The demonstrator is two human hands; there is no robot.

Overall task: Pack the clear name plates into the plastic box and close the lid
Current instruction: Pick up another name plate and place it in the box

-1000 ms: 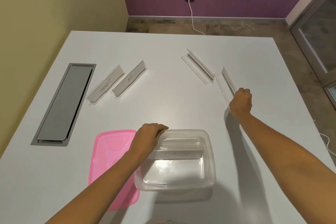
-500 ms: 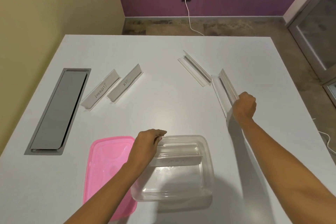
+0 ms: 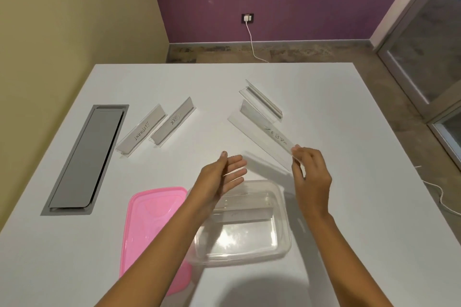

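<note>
My right hand [image 3: 309,169] pinches one end of a clear name plate [image 3: 262,133] and holds it in the air above the table, its far end pointing up-left. My left hand [image 3: 224,177] hovers open above the far rim of the clear plastic box [image 3: 282,239], fingers spread. One name plate [image 3: 239,212] lies inside the box. A pink lid [image 3: 154,212] lies flat to the left of the box, partly under my left forearm. Two labelled name plates [image 3: 142,136] [image 3: 173,121] stand at the left. Another plate [image 3: 262,101] rests behind the held one.
A grey cable hatch [image 3: 84,159] is set into the white table [image 3: 349,132] at the far left. A wall socket with a white cable [image 3: 248,18] sits on the purple wall. A glass door is at the right.
My right hand lifted the name plate off the table and swung it toward the box. My left hand let go of the box rim and opened above it.
</note>
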